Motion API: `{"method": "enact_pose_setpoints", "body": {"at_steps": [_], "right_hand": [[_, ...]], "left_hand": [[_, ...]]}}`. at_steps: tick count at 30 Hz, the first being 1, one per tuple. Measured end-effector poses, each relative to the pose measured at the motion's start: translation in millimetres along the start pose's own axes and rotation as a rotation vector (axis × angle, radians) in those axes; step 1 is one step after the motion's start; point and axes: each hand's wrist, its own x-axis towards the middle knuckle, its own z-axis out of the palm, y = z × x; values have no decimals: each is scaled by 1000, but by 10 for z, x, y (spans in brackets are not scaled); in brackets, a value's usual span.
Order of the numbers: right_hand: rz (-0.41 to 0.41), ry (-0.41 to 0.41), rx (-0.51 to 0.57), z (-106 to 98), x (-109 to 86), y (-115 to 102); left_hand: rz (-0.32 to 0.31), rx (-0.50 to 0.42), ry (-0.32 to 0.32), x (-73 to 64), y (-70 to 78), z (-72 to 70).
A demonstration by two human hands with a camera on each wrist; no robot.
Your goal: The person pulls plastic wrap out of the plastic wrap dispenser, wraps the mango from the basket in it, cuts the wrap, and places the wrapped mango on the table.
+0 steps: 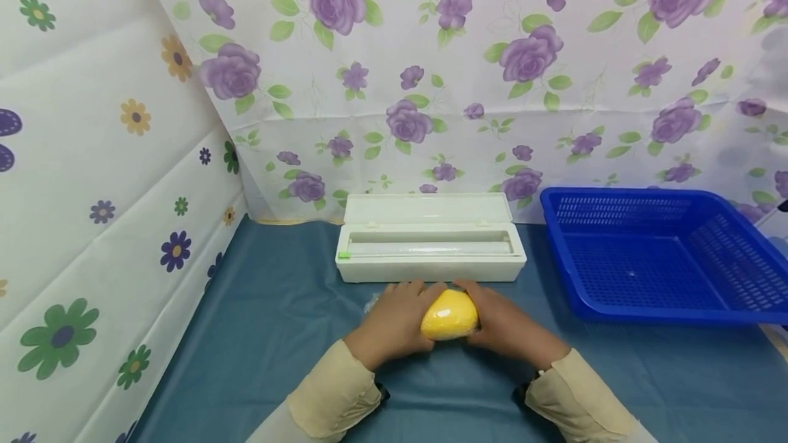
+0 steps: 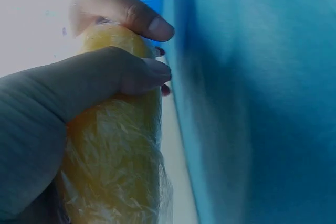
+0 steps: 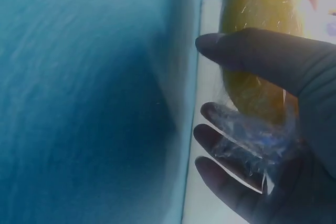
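Note:
Both hands hold a yellow mango (image 1: 451,315) wrapped in clear cling film, just in front of a white cling film dispenser (image 1: 431,271). My left hand (image 1: 397,320) grips one end, its thumb laid across the wrapped fruit (image 2: 118,150) in the left wrist view. My right hand (image 1: 507,327) holds the other end with its thumb over the side. Loose, crumpled film (image 3: 247,132) trails past the mango's end toward the right fingers in the right wrist view. A bit of clear film (image 1: 371,303) peeks out beside the left hand.
The dispenser's lid (image 1: 425,208) stands raised, with a film roll (image 1: 425,248) inside and a green slider (image 1: 344,255) at its left. To the right sits a blue plastic basket (image 1: 671,314). A dark teal cloth (image 1: 265,333) covers the table; floral sheets (image 1: 382,176) hang behind and left.

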Motion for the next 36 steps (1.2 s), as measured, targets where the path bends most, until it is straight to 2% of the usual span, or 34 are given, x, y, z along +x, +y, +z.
{"method": "enact_pose_setpoints", "body": {"at_steps": [6, 15, 23, 30, 36], "right_hand": [[-61, -42, 102, -66, 0, 18], [-4, -156, 382, -176, 7, 100], [-113, -244, 561, -208, -14, 179], [-235, -240, 545, -211, -33, 258], [-217, -216, 538, -202, -26, 274]], "left_hand": [[5, 8, 11, -42, 44, -130], [26, 24, 46, -91, 95, -259], [100, 23, 93, -91, 124, -305], [129, 16, 108, -83, 156, -312], [138, 13, 123, -69, 163, -290]]}}
